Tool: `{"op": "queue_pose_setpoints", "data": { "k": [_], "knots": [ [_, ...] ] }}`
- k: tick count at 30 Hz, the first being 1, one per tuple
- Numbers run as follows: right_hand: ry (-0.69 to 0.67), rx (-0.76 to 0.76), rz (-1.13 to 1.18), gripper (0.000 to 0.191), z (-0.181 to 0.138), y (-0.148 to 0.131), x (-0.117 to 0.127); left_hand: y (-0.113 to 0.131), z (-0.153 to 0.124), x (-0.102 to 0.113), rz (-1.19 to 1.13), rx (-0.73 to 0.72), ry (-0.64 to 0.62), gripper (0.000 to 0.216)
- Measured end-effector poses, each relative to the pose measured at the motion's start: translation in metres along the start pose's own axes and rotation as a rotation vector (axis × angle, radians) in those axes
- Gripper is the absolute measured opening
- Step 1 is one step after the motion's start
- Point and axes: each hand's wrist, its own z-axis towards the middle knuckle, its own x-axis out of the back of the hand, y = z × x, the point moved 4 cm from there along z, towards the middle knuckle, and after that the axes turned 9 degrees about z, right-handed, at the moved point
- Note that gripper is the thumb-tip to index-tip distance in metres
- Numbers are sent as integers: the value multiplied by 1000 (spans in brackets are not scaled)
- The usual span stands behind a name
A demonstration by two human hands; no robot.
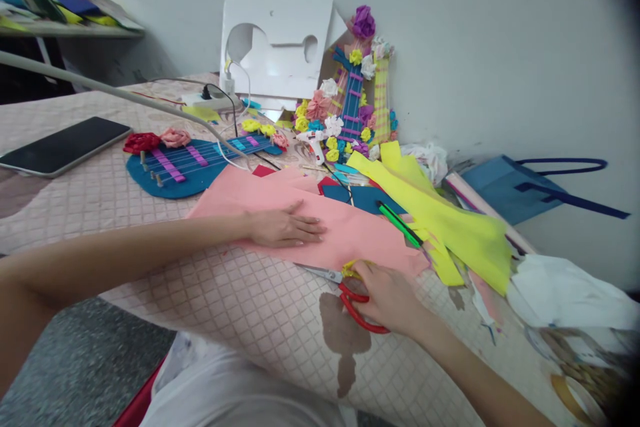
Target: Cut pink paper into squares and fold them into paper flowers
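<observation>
A large sheet of pink paper or thin felt (350,233) lies across the table in front of me. My left hand (287,227) rests flat on it, fingers stretched out. At its near edge my right hand (387,293) grips a pair of scissors (357,310) with red and yellow handles. The scissor blades point left along the sheet's edge, partly under the pink material. Just beyond the sheet's right part lies a green box cutter (400,223), close to yellow strips of similar material (440,213).
A blue guitar-shaped craft (195,163) and a tablet (65,143) lie at the left. Behind stand a white glue gun (315,145), flower-trimmed crafts (353,103), white cut-out boards (277,40) and a power strip (215,103). A blue bag (515,187) and tape roll (575,400) are at the right.
</observation>
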Motion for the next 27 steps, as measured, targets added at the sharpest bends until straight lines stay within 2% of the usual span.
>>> {"op": "queue_pose_setpoints", "data": {
  "k": [5, 10, 15, 20, 27],
  "knots": [
    [-17, 4, -42, 30, -1, 2, 0, -1, 0, -1, 10, -13, -4, 46],
    [14, -21, 18, 37, -1, -2, 2, 1, -1, 3, -4, -7, -2, 44],
    [23, -32, 34, 37, 1, -6, 1, 2, -11, 11, 54, 38, -3, 44],
    [11, -13, 26, 33, 5, -13, 1, -3, -22, 7, 40, 62, -58, 44],
    [-38, -1, -19, 35, 7, -10, -1, -3, -22, 7, 14, 34, -11, 44]
  ]
}}
